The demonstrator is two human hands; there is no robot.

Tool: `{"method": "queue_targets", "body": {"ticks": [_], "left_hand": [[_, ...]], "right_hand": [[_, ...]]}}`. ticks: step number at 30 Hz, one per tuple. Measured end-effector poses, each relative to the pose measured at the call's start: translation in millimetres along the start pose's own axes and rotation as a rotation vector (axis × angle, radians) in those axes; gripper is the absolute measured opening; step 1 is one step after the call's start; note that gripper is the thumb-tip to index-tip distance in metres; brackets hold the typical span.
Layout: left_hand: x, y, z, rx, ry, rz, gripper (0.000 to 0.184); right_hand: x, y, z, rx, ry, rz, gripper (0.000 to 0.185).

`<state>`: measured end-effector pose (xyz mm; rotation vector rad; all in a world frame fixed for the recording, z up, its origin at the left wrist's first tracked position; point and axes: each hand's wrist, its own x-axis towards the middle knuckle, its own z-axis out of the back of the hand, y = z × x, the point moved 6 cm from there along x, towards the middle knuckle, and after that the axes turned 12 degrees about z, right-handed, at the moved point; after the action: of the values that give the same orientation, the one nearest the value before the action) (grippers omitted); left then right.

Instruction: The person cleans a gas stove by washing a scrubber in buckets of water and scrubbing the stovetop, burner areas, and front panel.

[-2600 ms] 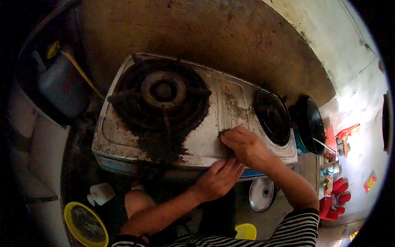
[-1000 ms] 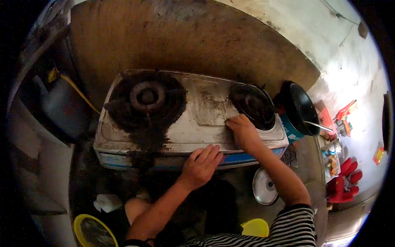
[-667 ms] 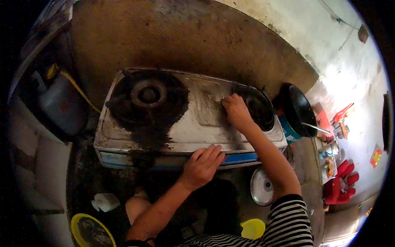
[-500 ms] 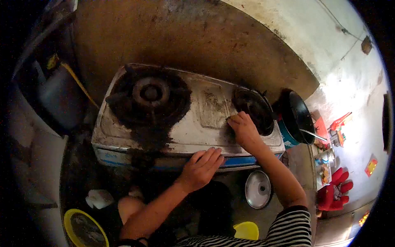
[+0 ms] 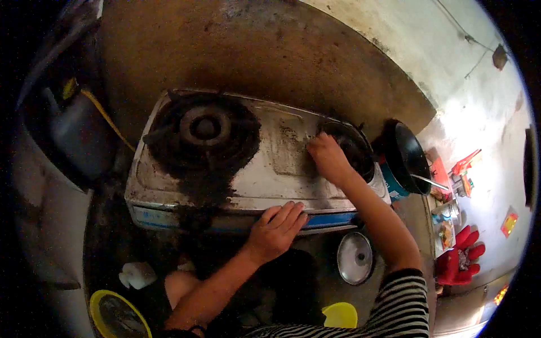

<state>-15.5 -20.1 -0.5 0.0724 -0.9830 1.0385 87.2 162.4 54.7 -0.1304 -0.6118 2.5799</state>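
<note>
A two-burner gas stove (image 5: 265, 183) with a stained metal top lies before me. My left hand (image 5: 275, 232) rests on its front edge, fingers stretched out and holding nothing. My right hand (image 5: 328, 159) is closed, fingertips down at the metal top just left of the right burner (image 5: 356, 151). Whatever its fingers pinch is hidden or too small to name. Thick black grime surrounds the left burner (image 5: 206, 127) and runs down over the front panel. A worn recessed panel (image 5: 290, 147) sits between the burners.
Right of the stove a black wok (image 5: 410, 153) leans on its side. A metal lid (image 5: 354, 258) lies below the front edge. Two yellow-rimmed basins, one a yellow basin (image 5: 340, 315), stand on the floor. A brown board (image 5: 248, 50) rises behind the stove.
My right hand has moved away from me, up along the left side of the right burner. My left hand stays on the front edge.
</note>
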Motion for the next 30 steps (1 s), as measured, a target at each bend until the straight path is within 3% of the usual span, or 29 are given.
{"method": "queue_targets", "body": {"ticks": [5,8,11,18,20,23,26,30], "left_hand": [[0,0,0,-0.019,-0.043,0.022,0.031],[1,3,0,-0.045,0.029,0.034,0.032],[-2,2,0,0.023,0.008,-0.007,0.032],[1,1,1,-0.019,-0.040,0.025,0.032],[1,0,1,-0.033,-0.037,0.037,0.032],[0,1,0,-0.024,-0.037,0.028,0.032],[0,1,-1,-0.037,-0.031,0.022,0.032],[2,1,0,-0.039,-0.019,0.043,0.031]], "right_hand": [[51,-54,-35,-0.060,0.074,-0.025,0.016],[39,-58,-41,0.025,-0.101,-0.045,0.023],[34,-34,-17,0.010,0.010,0.055,0.025],[83,-83,-52,0.069,-0.032,-0.130,0.018],[81,-82,-58,0.062,-0.005,-0.161,0.022],[63,-70,-63,0.026,0.115,-0.043,0.018],[62,-56,-48,-0.034,0.160,-0.163,0.018],[109,-59,-61,0.101,-0.049,-0.199,0.021]]}}
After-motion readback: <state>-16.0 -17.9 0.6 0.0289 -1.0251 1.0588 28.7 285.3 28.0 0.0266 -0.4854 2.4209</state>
